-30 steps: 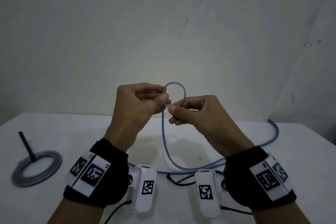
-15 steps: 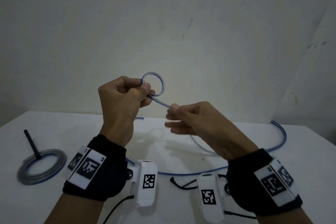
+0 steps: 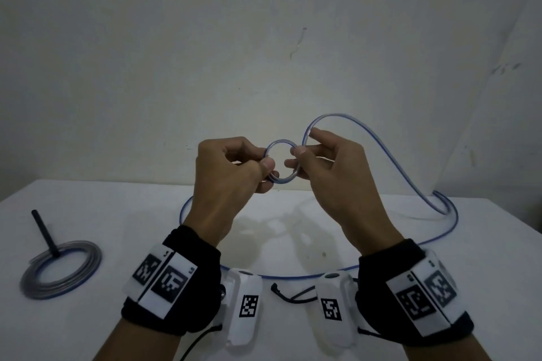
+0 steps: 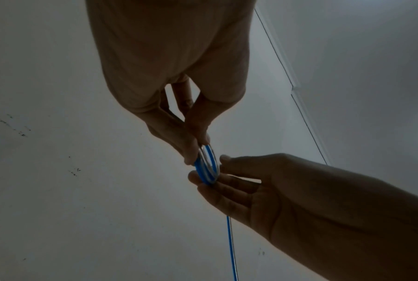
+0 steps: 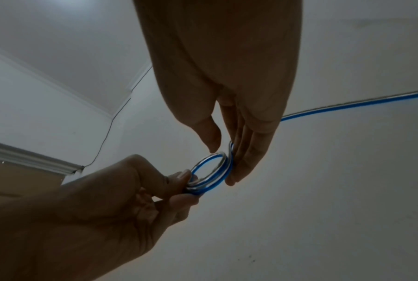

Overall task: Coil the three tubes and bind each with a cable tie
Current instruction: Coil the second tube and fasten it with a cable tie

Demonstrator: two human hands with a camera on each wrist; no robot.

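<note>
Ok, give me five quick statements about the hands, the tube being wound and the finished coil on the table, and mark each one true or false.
1. The left hand pinches the small coil of blue-striped tube. True.
2. The right hand lies flat on the table. False: it is raised, its fingers on the coil's right side.
3. The tube's loose length arcs over the right hand down to the table. True.
4. The finished coil lies at the table's right. False: it lies at the left.
5. A black cable tie sticks up from the finished coil. True.
</note>
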